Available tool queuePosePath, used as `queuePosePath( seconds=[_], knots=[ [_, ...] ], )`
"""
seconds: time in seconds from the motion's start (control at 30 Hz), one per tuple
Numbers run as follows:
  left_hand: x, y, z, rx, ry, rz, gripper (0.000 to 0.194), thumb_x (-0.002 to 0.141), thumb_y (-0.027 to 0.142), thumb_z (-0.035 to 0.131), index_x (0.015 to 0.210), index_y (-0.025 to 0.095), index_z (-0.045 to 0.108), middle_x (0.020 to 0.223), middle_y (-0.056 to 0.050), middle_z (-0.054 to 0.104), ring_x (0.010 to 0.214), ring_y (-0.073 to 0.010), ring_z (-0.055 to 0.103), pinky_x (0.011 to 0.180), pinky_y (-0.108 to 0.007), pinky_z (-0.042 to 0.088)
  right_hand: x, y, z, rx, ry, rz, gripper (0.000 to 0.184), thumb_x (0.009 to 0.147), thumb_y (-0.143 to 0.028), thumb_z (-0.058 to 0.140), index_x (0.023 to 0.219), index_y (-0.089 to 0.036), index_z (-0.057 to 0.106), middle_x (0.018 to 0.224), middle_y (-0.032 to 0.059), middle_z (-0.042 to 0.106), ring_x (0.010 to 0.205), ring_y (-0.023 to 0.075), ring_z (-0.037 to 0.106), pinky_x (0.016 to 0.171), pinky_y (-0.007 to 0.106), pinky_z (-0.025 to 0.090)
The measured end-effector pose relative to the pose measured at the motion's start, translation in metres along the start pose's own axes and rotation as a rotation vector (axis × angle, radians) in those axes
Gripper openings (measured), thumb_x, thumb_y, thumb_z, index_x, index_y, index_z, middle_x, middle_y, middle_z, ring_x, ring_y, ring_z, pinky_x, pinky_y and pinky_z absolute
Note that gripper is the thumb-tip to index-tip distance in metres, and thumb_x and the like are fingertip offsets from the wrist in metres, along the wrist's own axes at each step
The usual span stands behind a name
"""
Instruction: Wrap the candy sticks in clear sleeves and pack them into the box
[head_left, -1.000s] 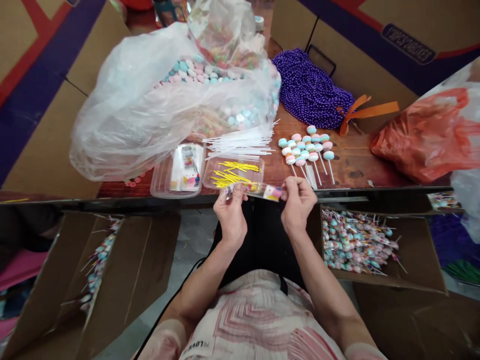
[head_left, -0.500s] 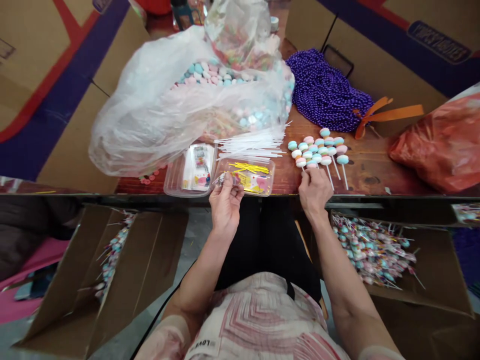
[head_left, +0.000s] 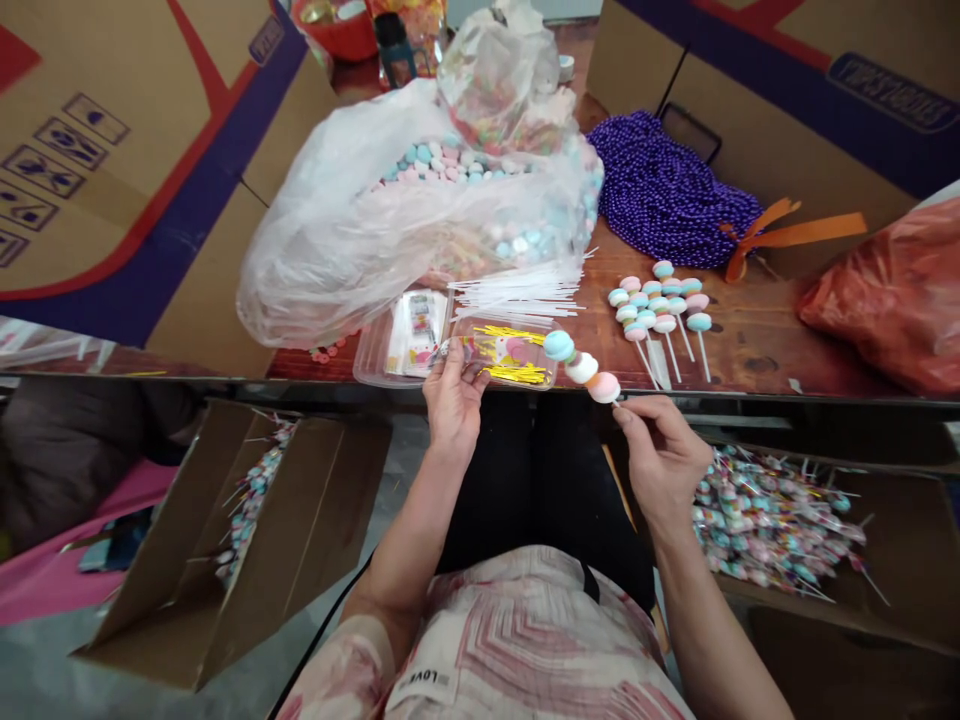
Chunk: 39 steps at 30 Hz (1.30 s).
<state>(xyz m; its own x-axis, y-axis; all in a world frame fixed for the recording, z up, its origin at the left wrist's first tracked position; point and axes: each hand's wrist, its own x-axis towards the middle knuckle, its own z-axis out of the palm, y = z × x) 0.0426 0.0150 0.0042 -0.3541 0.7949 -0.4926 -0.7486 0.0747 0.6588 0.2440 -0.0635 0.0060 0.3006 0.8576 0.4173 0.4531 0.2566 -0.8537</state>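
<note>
My right hand (head_left: 660,450) pinches the stick of a candy skewer (head_left: 581,366) with blue, white and pink pieces, its tip pointing up-left. My left hand (head_left: 454,392) holds a clear printed wrapper bag (head_left: 491,350) at the table's front edge, over a clear tray of yellow twist ties (head_left: 517,372). Several finished skewers (head_left: 660,305) lie on the wooden table to the right. White sticks (head_left: 517,290) lie behind the tray.
A large clear bag of pastel candies (head_left: 420,215) fills the table's middle. Purple beads (head_left: 667,190) and an orange-red bag (head_left: 892,290) sit at the right. A second tray of wrappers (head_left: 405,335) is at the left. Cardboard boxes of wrapped skewers (head_left: 772,515) (head_left: 247,500) stand below.
My right hand let go of the wrapper, reached to the skewers on the table, picked one up and brought it back toward the wrapper in my left hand.
</note>
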Motion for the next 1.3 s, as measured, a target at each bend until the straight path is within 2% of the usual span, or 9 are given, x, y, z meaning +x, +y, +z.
queuePosePath(
  seconds=[0.3, 0.5, 0.7, 0.87, 1.07, 1.17, 1.3],
  knots=[
    [-0.005, 0.0, -0.001, 0.036, -0.026, -0.003, 0.04, 0.058, 0.036, 0.093, 0.08, 0.017, 0.065, 0.071, 0.003, 0.069, 0.063, -0.0086, 0.064, 0.064, -0.022, 0.047, -0.002, 0.005, -0.01, -0.21, -0.052, -0.235, 0.009, 0.09, -0.018, 0.065, 0.086, -0.024, 0.07, 0.08, 0.0015, 0.07, 0.075, 0.0176, 0.065, 0.072, 0.033, 0.051],
    [-0.006, 0.001, 0.0, 0.077, -0.061, 0.022, 0.041, 0.057, 0.038, 0.093, 0.078, 0.018, 0.064, 0.069, 0.003, 0.068, 0.06, -0.0081, 0.063, 0.063, -0.022, 0.048, 0.0, 0.006, -0.017, -0.292, -0.101, -0.273, 0.009, 0.091, -0.02, 0.065, 0.087, -0.025, 0.072, 0.084, 0.0041, 0.072, 0.079, 0.0193, 0.067, 0.076, 0.036, 0.054],
    [-0.005, 0.0, -0.001, 0.121, -0.086, 0.114, 0.038, 0.062, 0.042, 0.09, 0.078, 0.018, 0.066, 0.07, 0.004, 0.067, 0.06, -0.0085, 0.065, 0.061, -0.021, 0.049, -0.001, 0.007, -0.019, -0.29, -0.123, -0.248, 0.009, 0.09, -0.021, 0.065, 0.086, -0.025, 0.072, 0.084, 0.0038, 0.072, 0.08, 0.0195, 0.068, 0.077, 0.036, 0.054],
    [-0.004, -0.001, -0.004, 0.157, -0.088, 0.138, 0.039, 0.063, 0.045, 0.089, 0.08, 0.018, 0.065, 0.072, 0.003, 0.068, 0.06, -0.0108, 0.069, 0.057, -0.02, 0.048, -0.004, 0.005, -0.019, -0.236, -0.153, -0.203, 0.007, 0.09, -0.02, 0.066, 0.086, -0.024, 0.071, 0.083, 0.003, 0.07, 0.079, 0.0184, 0.067, 0.075, 0.035, 0.053],
    [-0.003, -0.002, -0.005, 0.156, -0.105, 0.132, 0.045, 0.058, 0.047, 0.091, 0.08, 0.018, 0.065, 0.073, 0.003, 0.069, 0.058, -0.011, 0.069, 0.055, -0.019, 0.048, -0.006, 0.002, -0.022, -0.077, -0.249, -0.021, 0.008, 0.089, -0.022, 0.067, 0.082, -0.022, 0.069, 0.078, 0.0009, 0.066, 0.071, 0.0154, 0.062, 0.063, 0.03, 0.048],
    [-0.003, -0.001, -0.004, 0.156, -0.095, 0.136, 0.045, 0.058, 0.047, 0.091, 0.08, 0.018, 0.064, 0.072, 0.003, 0.068, 0.058, -0.011, 0.069, 0.055, -0.019, 0.048, -0.008, 0.004, -0.022, -0.034, -0.242, 0.027, 0.008, 0.088, -0.022, 0.068, 0.081, -0.022, 0.069, 0.077, 0.0005, 0.065, 0.07, 0.0147, 0.06, 0.062, 0.029, 0.046],
    [-0.006, -0.001, -0.004, 0.163, -0.091, 0.136, 0.043, 0.061, 0.046, 0.09, 0.081, 0.018, 0.064, 0.072, 0.003, 0.068, 0.061, -0.0127, 0.071, 0.053, -0.019, 0.046, -0.01, 0.003, -0.019, -0.062, -0.214, 0.006, 0.008, 0.089, -0.02, 0.068, 0.081, -0.021, 0.069, 0.079, 0.0008, 0.066, 0.071, 0.0145, 0.061, 0.063, 0.029, 0.046]
  ],
)
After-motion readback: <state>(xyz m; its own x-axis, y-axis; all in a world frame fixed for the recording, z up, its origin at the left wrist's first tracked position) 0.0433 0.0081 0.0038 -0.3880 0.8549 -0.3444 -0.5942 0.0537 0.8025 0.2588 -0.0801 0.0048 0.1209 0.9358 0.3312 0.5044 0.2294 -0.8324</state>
